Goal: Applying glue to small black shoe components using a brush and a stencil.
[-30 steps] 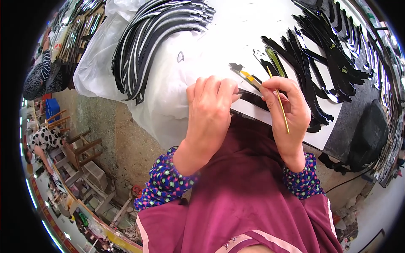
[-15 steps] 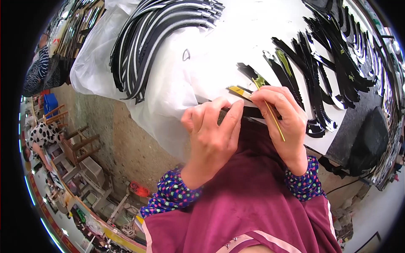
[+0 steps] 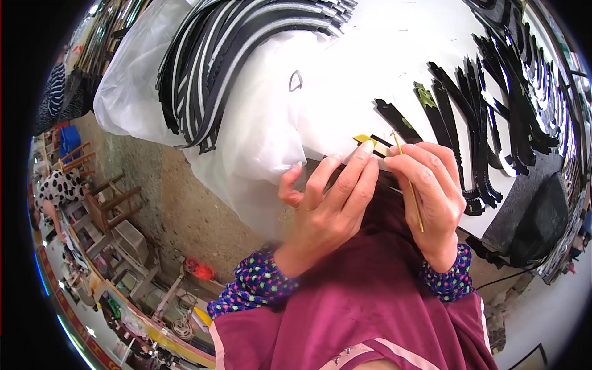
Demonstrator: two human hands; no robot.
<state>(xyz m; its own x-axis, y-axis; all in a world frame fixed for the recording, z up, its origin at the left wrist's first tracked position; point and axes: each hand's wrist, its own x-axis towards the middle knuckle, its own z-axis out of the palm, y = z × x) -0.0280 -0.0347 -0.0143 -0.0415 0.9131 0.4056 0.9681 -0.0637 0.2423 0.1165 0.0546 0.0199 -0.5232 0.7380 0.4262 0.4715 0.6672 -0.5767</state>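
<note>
My right hand holds a thin, gold-coloured stick between thumb and fingers. The stick slants, its upper tip near a small piece with a yellow end at the table's near edge. My left hand has its fingers reaching forward. Its longest fingertip presses beside the yellow end, while the thumb is hidden. Under my fingers a black strip shows in part; my hands cover most of it. Just beyond them lies another black strip with a greenish mark.
Black and grey curved strips are stacked on white plastic sheeting at the left. More black strips lie fanned out at the right of the white table. A black mesh bag is at far right. Wooden chairs stand at left.
My left fingers have moved right and forward onto the piece with the yellow end. My right hand has shifted slightly right and nearer, still holding the stick. The table view has shifted right.
</note>
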